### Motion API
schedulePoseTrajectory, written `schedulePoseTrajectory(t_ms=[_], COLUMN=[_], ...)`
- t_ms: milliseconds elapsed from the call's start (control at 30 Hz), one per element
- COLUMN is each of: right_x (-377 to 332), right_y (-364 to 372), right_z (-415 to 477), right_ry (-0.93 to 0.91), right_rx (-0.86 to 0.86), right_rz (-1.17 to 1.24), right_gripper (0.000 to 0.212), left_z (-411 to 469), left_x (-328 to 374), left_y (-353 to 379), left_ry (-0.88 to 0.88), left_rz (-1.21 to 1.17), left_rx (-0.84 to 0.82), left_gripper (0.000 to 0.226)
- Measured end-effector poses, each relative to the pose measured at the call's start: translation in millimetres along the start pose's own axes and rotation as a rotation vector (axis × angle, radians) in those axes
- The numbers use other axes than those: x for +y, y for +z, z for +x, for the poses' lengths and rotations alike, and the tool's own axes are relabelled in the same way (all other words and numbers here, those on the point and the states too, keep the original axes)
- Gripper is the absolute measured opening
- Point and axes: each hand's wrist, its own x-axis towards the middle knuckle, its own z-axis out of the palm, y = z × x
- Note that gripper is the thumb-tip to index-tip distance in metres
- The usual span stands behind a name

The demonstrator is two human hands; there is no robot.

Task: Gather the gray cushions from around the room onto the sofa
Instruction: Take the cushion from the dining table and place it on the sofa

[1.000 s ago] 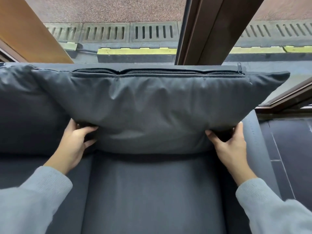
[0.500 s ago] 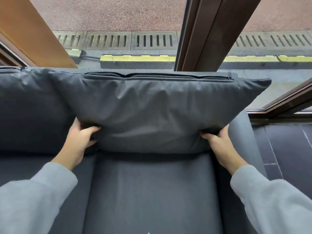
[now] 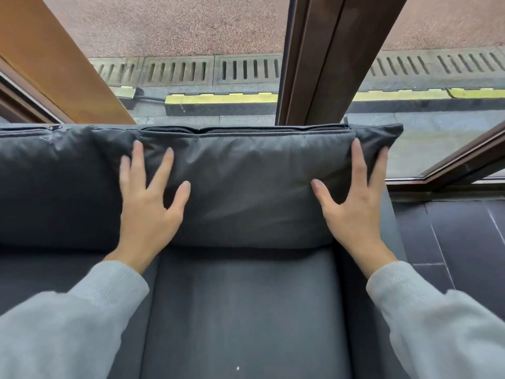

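Observation:
A dark gray cushion (image 3: 246,187) stands upright against the sofa's back, its zipper edge on top. My left hand (image 3: 149,206) lies flat on the cushion's left side with fingers spread and straight. My right hand (image 3: 355,203) presses flat on its right side, fingers straight. Another gray cushion (image 3: 54,181) stands against the back to the left, touching the first. The sofa seat (image 3: 240,310) lies below both hands.
Behind the sofa is a window with a dark brown frame post (image 3: 322,58) and an orange-brown panel (image 3: 49,58) at the left. Outside lie drain grates and a yellow curb. Dark floor tiles (image 3: 451,242) show right of the sofa arm.
Both hands let go of the cushion's lower corners and moved up onto its front face, fingers spread flat. The cushion now stands upright against the sofa back.

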Motion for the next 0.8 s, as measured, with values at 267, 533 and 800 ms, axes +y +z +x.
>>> schedulePoseTrajectory(t_ms=[267, 533, 800], right_x=[4.0, -5.4, -28.0], right_y=[-11.5, -43.3, -105.4], right_z=[33.6, 37.4, 61.9], right_ry=[0.064, 0.046, 0.08], right_rx=[-0.192, -0.426, -0.64], right_rz=[-0.04, -0.19, -0.225], right_gripper=[0.093, 0.097, 0.084], left_z=[28.0, 25.0, 8.2], left_x=[0.7, 41.2, 105.4], left_y=[-11.4, -24.1, -41.3], left_ry=[-0.076, -0.176, -0.115], left_rz=[0.263, 0.48, 0.546], left_rx=[-0.203, -0.392, -0.608], left_gripper=[0.07, 0.081, 0.081])
